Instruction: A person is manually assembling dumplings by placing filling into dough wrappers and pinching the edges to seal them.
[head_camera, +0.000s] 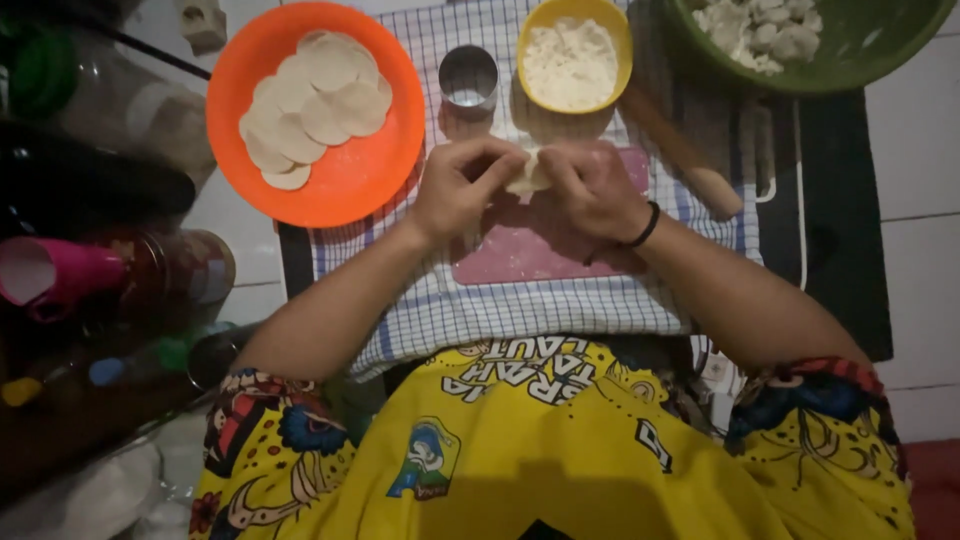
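Pinching a small piece of dough (527, 176) between left hand (462, 190) and right hand (592, 190), both grips closed on it, above the pink board (520, 255). Best pressing gently, keeping fingertips floury from the yellow bowl (573, 55), sealing edges evenly.

A small pale piece of dough (527, 177) sits pinched between both hands' fingertips, folded and lumpy, held just above the pink board's (540, 255) twelve o'clock edge.
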